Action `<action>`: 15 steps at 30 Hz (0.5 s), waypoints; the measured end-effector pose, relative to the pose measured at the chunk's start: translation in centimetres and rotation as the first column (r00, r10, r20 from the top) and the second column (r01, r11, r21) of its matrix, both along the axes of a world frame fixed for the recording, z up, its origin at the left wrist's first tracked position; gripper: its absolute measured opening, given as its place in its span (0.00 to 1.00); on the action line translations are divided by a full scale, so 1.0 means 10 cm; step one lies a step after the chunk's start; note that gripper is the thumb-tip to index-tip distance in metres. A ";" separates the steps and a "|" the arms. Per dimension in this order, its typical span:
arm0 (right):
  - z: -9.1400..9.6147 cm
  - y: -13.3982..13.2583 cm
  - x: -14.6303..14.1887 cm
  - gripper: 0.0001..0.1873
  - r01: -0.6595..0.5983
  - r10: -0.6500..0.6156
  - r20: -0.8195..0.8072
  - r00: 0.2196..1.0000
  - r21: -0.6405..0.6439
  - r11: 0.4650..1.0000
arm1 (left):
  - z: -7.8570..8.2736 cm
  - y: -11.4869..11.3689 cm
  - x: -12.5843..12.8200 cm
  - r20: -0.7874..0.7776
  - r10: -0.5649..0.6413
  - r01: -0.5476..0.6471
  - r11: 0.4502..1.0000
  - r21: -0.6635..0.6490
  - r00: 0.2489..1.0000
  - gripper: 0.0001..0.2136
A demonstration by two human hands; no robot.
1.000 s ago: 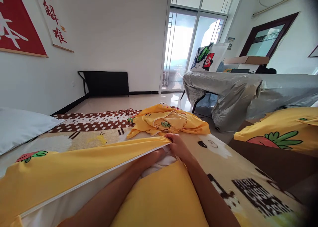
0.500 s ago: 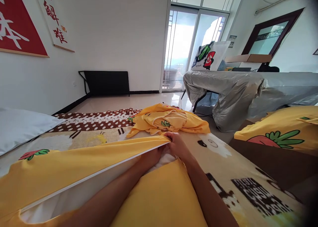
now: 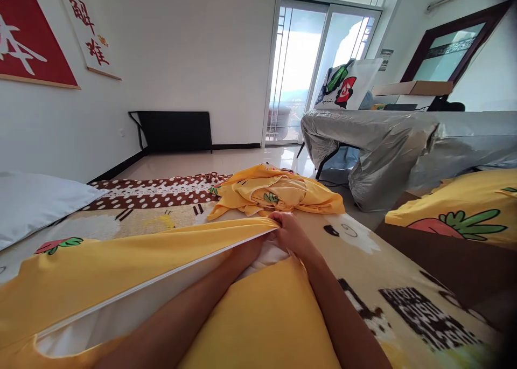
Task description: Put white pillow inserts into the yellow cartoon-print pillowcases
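Observation:
A yellow fabric cover with a carrot print lies stretched across the bed, its long white-edged opening facing me. My right hand is closed on the far end of that opening, its fingers pinching the yellow cloth. My left forearm reaches through the opening, and my left hand sits just beneath the right one. Cloth and the right hand hide the left fingers. White material shows inside the cover below both hands. A bunched yellow cloth with a carrot print lies just beyond the hands.
A patterned blanket covers the bed. At left is a white pillow; at right, a yellow carrot-print cloth rests on a brown box. Behind stands a table under silver sheeting, with a printed bag on it.
The view has shifted slightly. Both hands keep nearly the same place on the cover, and the right hand still grips its edge.

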State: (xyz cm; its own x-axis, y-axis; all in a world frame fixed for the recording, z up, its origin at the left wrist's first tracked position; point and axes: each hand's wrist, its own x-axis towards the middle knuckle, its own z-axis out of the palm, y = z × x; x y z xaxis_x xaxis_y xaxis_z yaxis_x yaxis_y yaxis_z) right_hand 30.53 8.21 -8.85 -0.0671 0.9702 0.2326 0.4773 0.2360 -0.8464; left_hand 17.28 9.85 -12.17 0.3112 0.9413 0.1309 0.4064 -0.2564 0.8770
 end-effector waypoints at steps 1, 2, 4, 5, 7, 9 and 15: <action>0.01 0.00 0.00 0.09 -0.008 0.007 -0.016 1.000 -0.016 1.000 | 0.00 0.01 0.01 -0.005 0.011 -0.011 1.000 -0.009 1.000 0.16; 0.01 -0.01 0.00 0.09 -0.012 0.011 -0.029 1.000 -0.028 1.000 | 0.00 0.01 0.02 -0.010 0.019 -0.019 1.000 -0.014 1.000 0.16; 0.01 0.00 -0.01 0.09 -0.023 0.021 -0.042 0.999 -0.032 0.999 | 0.00 0.01 0.03 -0.017 0.019 -0.019 1.000 -0.014 1.000 0.16; 0.00 0.01 0.00 0.08 -0.025 0.024 -0.040 0.999 -0.026 0.999 | 0.00 0.01 0.04 -0.022 0.018 -0.018 1.000 -0.009 1.000 0.15; -0.01 0.03 0.00 0.08 -0.019 0.019 -0.025 1.000 -0.010 1.000 | 0.02 -0.01 0.06 -0.040 0.020 -0.019 1.000 0.007 0.999 0.15; -0.04 0.05 0.01 0.07 -0.011 0.011 -0.006 1.000 0.000 1.000 | 0.04 -0.02 0.08 -0.062 0.028 -0.026 0.999 0.022 0.998 0.15; -0.06 0.06 0.04 0.06 0.006 -0.008 0.061 0.998 0.037 0.999 | 0.02 -0.01 0.10 -0.045 0.034 -0.034 0.999 -0.002 0.998 0.16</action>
